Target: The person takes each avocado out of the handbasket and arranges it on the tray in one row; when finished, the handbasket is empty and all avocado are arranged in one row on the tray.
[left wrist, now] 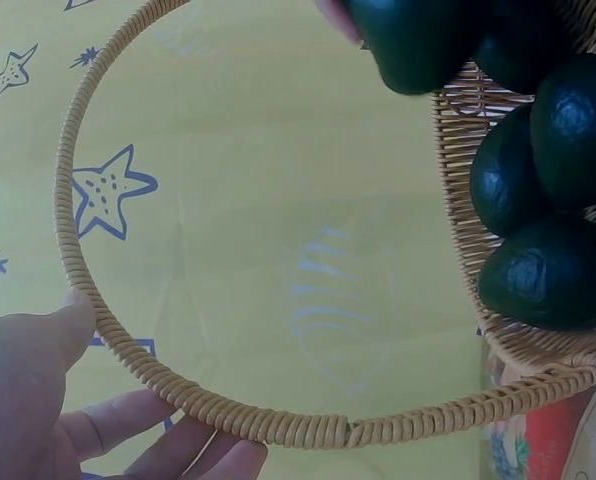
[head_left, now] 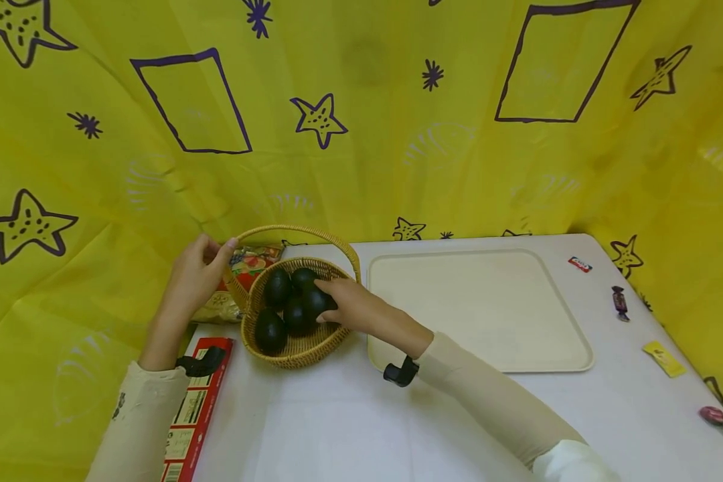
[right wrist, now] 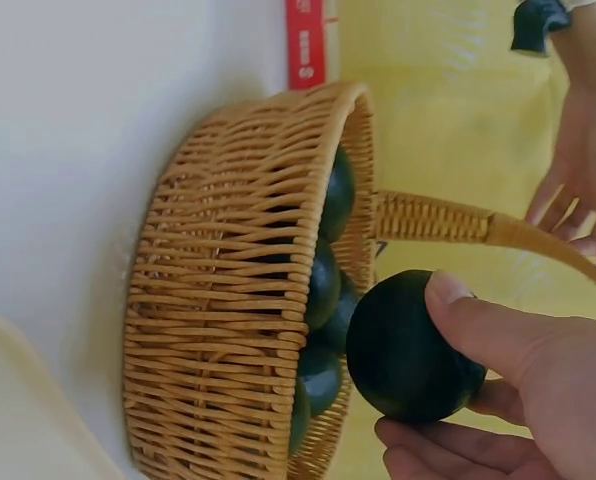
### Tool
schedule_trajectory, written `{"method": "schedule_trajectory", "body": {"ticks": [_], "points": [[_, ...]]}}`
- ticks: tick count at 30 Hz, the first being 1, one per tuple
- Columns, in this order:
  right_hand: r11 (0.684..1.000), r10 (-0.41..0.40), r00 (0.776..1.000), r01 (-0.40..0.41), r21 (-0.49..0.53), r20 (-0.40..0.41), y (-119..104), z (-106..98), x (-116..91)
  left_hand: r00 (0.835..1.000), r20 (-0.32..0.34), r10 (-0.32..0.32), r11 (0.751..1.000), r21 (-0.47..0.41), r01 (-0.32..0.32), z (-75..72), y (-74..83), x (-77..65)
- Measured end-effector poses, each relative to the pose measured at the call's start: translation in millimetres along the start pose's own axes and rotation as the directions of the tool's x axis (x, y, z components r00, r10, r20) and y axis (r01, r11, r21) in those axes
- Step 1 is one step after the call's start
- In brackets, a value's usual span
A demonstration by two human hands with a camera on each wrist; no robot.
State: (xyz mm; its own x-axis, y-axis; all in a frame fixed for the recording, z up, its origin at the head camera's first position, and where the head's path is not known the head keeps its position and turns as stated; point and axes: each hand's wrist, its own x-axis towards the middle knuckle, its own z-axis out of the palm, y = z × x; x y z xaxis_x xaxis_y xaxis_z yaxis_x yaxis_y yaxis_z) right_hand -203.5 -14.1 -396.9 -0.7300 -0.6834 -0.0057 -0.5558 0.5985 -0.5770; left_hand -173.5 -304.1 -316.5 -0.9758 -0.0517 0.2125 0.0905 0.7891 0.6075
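A wicker basket (head_left: pixel 298 360) with several dark green avocados (head_left: pixel 270 331) stands on the white table. My left hand (head_left: pixel 193 276) is at the left side of its arched handle (left wrist: pixel 308 430), thumb on one side and fingers on the other. With thumb and fingers, my right hand (right wrist: pixel 523 400) grips one avocado (right wrist: pixel 408 350) just above the basket's rim. In the left wrist view this avocado (left wrist: pixel 418 40) appears at the top, apart from the others, and only a bit of the right hand shows.
A cream tray (head_left: pixel 476 314) lies right of the basket. Wrapped candies (head_left: pixel 620 303) and a lollipop (head_left: pixel 712 416) line the right edge. Left of the basket are colourful packages (head_left: pixel 219 308) and a red box (head_left: pixel 195 408). A yellow patterned cloth (head_left: pixel 367 174) hangs behind.
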Motion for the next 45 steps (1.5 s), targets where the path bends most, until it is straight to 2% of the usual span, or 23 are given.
{"method": "schedule_trajectory", "body": {"ticks": [5, 11, 17, 21, 26, 37, 45], "points": [[0.998, -0.025, 0.999, 0.027, 0.049, -0.036, 1, -10, -25, 1.000, 0.001, 0.003, 1.000, 0.006, -0.003, -0.1, -0.7, -0.8], [0.997, -0.039, 0.998, 0.043, 0.060, -0.058, 10, -23, -64, 1.000, 0.006, 0.002, 1.000, 0.004, -0.002, -0.9, -1.2, -2.3], [0.997, -0.045, 0.993, 0.051, 0.061, -0.106, 28, -33, -98, 1.000, 0.010, -0.009, 1.000, 0.020, 0.009, -3.1, -2.9, -3.8], [0.997, -0.031, 0.986, 0.043, 0.067, -0.165, 46, -37, -111, 1.000, 0.009, -0.003, 1.000, 0.028, 0.002, -3.5, -4.4, -3.1], [0.994, 0.037, 0.976, -0.015, 0.104, -0.215, 71, -34, -112, 1.000, 0.012, -0.004, 1.000, 0.029, 0.004, -4.1, -4.9, -2.0], [0.979, 0.147, 0.959, -0.106, 0.173, -0.243, 120, -7, -88, 0.999, 0.034, -0.018, 0.999, 0.037, 0.016, -3.8, -0.7, -1.9], [0.973, 0.187, 0.952, -0.145, 0.180, -0.241, 126, 8, -72, 1.000, 0.019, -0.006, 1.000, 0.020, 0.005, -1.8, 1.5, -1.1]]}}
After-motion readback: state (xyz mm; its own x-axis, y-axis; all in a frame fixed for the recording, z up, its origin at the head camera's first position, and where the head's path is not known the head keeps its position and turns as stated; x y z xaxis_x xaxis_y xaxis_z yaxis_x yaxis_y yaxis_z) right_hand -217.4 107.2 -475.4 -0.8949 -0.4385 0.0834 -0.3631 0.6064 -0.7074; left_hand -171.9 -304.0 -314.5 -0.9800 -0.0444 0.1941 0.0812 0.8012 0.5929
